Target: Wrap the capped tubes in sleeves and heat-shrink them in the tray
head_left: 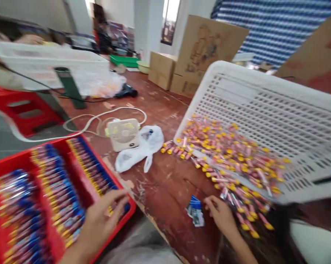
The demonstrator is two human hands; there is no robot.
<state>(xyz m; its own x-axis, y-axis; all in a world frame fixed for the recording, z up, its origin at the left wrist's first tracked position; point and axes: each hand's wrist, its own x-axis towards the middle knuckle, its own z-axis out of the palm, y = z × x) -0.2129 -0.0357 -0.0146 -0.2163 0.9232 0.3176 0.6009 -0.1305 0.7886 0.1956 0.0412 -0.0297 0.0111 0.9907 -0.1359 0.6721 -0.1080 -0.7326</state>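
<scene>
The small wrapped sticks [225, 152] are pink with bright yellow ends, in clear film that catches the light. A loose heap of them lies at many angles in the white basket [253, 73], which is tipped with its open side toward the person; many have spilled over the low rim onto the red-brown table [165, 190]. In the red tray [131, 207] at the left, similar sticks lie side by side in three packed rows, yellow at one end and deep blue at the other.

The left hand [103, 214] is over the tray's near right corner, by the end of the narrowest row. Its fingers are bent, with the thumb apart from them; the blur and the angle leave me unable to tell whether they have hold of a stick. The right hand [221, 212] is low over the table, fingers loosely curved and partly open, with nothing seen in them. Its fingertips are just beside a small fanned stack of blue and silvery packets [195, 212]; whether they touch I cannot tell.

The table's worn near edge runs slantwise from the tray's right side down toward the person. Between tray and basket is an open strip of scuffed tabletop, with the packets toward its right side. A white plastic bag [150, 145] and a small fan [124, 135] bound that strip at the far end, while the spilled sticks crowd its right side.
</scene>
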